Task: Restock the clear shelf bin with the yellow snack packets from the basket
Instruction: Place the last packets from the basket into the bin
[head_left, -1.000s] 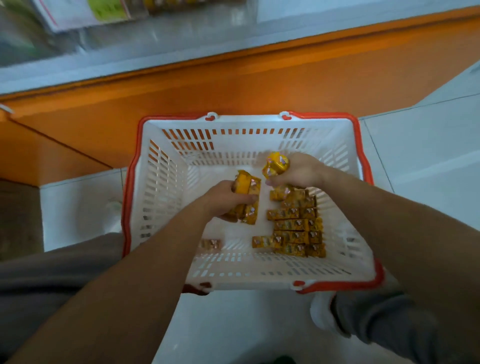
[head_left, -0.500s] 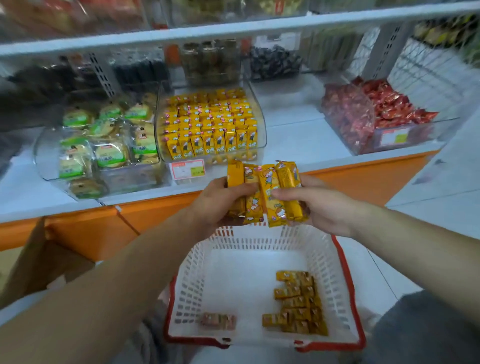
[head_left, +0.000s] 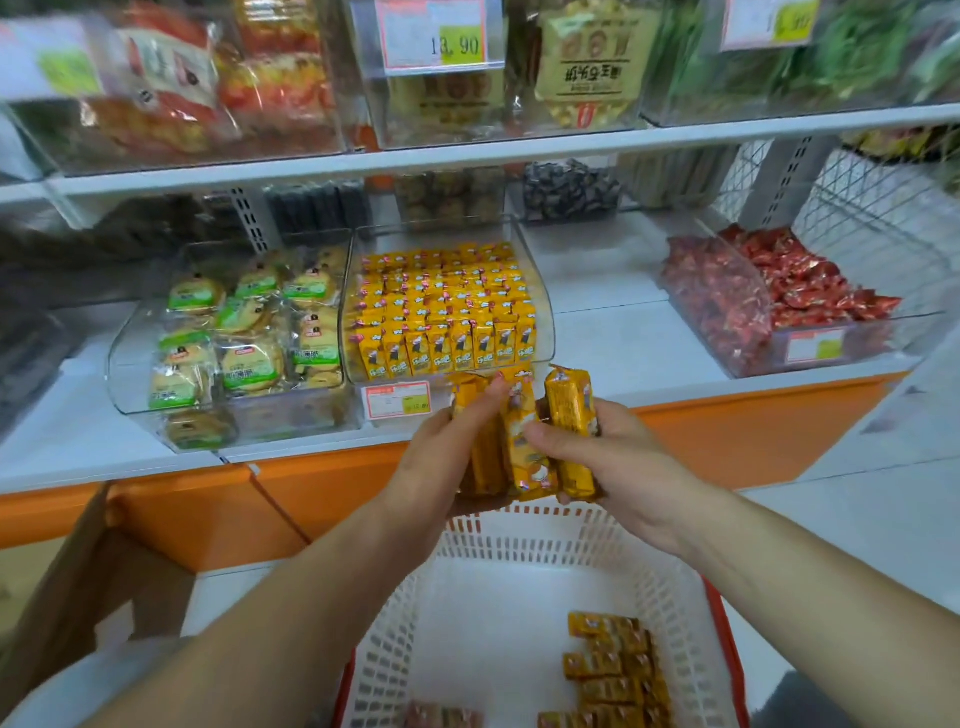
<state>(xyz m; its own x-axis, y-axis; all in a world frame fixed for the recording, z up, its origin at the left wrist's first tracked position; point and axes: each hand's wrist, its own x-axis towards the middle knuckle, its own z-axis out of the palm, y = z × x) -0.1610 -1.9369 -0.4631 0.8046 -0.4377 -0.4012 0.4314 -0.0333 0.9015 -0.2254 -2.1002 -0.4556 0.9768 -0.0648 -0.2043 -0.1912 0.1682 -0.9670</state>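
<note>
The bundle of yellow snack packets (head_left: 525, 452) stands upright between my two hands, just in front of the orange shelf edge. My left hand (head_left: 441, 460) wraps its fingers (head_left: 488, 402) round the left packets. My right hand (head_left: 618, 460) grips the right ones, thumb pressed on the middle packet. At 12 o'clock from the bundle sits the clear shelf bin (head_left: 546, 332), packed with rows of the same yellow packets standing on end, a price tag (head_left: 397, 400) on its front. At 6 o'clock the white basket (head_left: 519, 540) sits below my hands, with the leftover packets (head_left: 613, 670) stacked flat at its right side. At 10 o'clock is a bin of green-labelled cakes (head_left: 234, 338). At 2 o'clock is a bin of red sweets (head_left: 789, 291).
</note>
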